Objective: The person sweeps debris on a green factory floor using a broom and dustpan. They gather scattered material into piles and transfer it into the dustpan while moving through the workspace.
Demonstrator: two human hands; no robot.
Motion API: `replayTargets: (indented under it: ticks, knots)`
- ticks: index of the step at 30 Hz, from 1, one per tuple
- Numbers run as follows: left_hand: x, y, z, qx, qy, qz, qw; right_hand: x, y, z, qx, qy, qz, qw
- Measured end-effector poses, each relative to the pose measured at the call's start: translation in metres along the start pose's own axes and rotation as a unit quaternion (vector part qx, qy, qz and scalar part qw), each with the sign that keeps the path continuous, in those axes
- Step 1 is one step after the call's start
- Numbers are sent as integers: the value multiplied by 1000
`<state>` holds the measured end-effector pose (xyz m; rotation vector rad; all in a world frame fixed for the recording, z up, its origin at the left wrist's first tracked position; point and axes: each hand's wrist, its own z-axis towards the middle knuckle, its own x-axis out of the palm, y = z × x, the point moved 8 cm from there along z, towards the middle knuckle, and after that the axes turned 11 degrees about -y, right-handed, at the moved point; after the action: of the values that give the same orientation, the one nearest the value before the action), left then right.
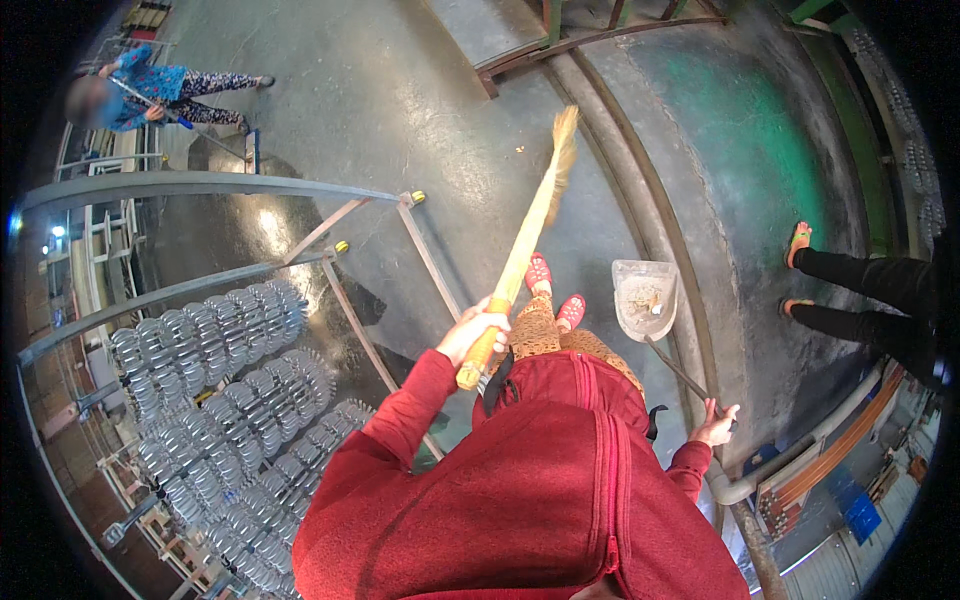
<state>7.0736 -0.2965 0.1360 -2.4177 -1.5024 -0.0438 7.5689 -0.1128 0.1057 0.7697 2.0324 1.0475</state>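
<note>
1. Two hands are at work: the left hand (478,330) is wrapped shut around the lower, orange-taped end of a broom (520,250), and the right hand (716,424) is curled around the end of the thin metal handle of a dustpan (644,298).
2. The broom slants up and away from the person, its pale straw bristles fanned out over the grey concrete floor (400,90), near a curved rail set in that floor.
3. The dustpan sits on the floor just right of the person's red sandals (553,290), its tray holding a little pale dust and debris.
4. The person wears a red zipped jacket (540,480) that fills the lower middle of the view.
5. To the left, a metal frame rack (250,260) holds rows of stacked shiny metal rings (220,400).
6. At the right edge, another person's legs in black trousers (860,300) stand on a green-stained patch of floor.
7. At the upper left, a third person in a blue patterned top (150,90) bends over a long stick, well apart from the broom.
</note>
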Motion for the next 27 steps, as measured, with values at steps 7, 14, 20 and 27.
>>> replayTargets:
  ticks: [7, 14, 20, 27]
  knots:
    - [-3, 49, 94, -80, 43, -128, 988, 49, -52, 12, 13, 81, -50, 995]
    - [-40, 28, 2, 61, 8, -67, 996, 141, -91, -9, -68, 258, -179, 947]
    - [-117, -15, -52, 41, 9, -259, 965, 220, -132, -50, -110, 318, -163, 927]
    - [-173, -198, 61, 242, -152, 4, 958, 326, -192, -88, -63, 339, -320, 882]
